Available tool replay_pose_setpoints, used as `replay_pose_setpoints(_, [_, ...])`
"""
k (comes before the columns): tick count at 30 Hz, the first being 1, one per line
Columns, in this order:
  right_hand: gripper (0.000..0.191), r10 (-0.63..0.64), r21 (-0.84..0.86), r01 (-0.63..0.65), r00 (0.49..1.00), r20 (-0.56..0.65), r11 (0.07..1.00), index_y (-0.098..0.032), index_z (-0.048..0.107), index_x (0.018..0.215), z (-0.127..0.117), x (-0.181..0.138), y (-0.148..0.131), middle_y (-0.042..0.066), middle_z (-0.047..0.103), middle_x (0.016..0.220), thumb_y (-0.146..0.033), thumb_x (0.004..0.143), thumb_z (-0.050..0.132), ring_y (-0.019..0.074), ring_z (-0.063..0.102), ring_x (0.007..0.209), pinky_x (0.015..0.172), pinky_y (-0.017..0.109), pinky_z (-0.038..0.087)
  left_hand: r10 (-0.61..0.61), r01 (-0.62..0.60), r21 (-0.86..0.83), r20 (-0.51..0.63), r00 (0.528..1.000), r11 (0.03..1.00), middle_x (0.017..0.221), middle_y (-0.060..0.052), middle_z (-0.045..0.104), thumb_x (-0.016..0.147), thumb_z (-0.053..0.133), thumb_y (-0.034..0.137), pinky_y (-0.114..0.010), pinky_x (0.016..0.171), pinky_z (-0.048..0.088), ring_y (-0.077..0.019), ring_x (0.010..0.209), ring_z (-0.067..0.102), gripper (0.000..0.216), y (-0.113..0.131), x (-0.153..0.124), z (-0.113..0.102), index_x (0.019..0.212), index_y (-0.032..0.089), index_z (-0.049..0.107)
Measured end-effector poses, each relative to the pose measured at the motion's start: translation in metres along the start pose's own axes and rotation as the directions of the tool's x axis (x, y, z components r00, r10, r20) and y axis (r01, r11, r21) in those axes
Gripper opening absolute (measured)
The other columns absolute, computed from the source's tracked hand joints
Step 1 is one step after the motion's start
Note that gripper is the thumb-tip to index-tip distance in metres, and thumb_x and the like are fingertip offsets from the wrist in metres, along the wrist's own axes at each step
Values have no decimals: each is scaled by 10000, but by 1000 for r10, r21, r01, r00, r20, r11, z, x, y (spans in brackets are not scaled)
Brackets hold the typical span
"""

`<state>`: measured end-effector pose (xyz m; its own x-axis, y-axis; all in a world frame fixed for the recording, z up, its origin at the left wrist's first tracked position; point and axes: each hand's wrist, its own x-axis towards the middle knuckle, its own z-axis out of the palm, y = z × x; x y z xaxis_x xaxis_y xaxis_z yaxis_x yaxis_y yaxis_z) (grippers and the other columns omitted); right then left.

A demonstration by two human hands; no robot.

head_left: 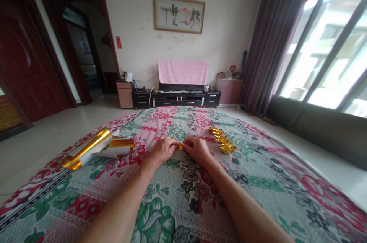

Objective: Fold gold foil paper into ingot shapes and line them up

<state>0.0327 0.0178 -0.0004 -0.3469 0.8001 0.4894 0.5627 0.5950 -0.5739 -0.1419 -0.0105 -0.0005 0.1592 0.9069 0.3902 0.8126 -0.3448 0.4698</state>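
My left hand [162, 150] and my right hand [197, 149] meet at the middle of a flowered cloth [183, 197]. Both pinch a small piece of gold paper [179, 146], of which only a sliver shows between the fingertips. To the right of my right hand lies a row of several folded gold paper pieces [222, 140]. Off to the left rest sheets of gold foil paper [94, 147], partly curled, with white backs showing.
The cloth covers a large surface with tiled floor around it. Ahead stands a dark TV cabinet [176, 98] with a pink-draped screen [183, 72]. A dark wooden door [25, 63] is on the left, and a window with curtains [323, 44] on the right.
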Motion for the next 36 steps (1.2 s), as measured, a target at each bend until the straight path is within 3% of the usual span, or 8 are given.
replay_pose_setpoints(8, [112, -27, 1, 27, 998, 53, 1000, -169, 659, 778, -1, 3, 2, 0, 654, 634, -213, 703, 588, 112, 580, 572, 528, 182, 374, -18, 18, 12, 18, 1000, 1000, 845, -43, 666, 778, 507, 226, -241, 769, 446, -144, 794, 591, 217, -2, 3, 1, 861, 216, 707])
replay_pose_setpoints(20, [116, -70, -72, 72, 997, 32, 995, -179, 640, 801, 1, 0, 0, 3, 650, 661, -185, 712, 566, 118, 579, 592, 560, 190, 381, -23, 19, 86, 48, 999, 996, 818, -41, 643, 797, 471, 208, -241, 746, 437, -144, 768, 577, 250, 2, 2, 0, 884, 228, 704])
replay_pose_setpoints(30, [108, -76, -122, 77, 997, 14, 990, -177, 643, 791, 1, -1, -2, 13, 643, 670, -186, 712, 572, 125, 565, 610, 589, 203, 379, 53, -55, 80, 16, 998, 995, 749, -47, 618, 817, 462, 242, -229, 660, 429, -139, 717, 569, 254, -2, -1, 3, 838, 214, 713])
replay_pose_setpoints(36, [113, -129, -138, 135, 991, 47, 981, -182, 652, 775, 1, -1, -2, 23, 640, 742, -162, 745, 545, 129, 556, 687, 647, 208, 377, 45, -45, 43, 1, 999, 998, 840, -42, 651, 799, 460, 187, -223, 742, 441, -135, 789, 577, 265, -10, 0, 7, 901, 216, 702])
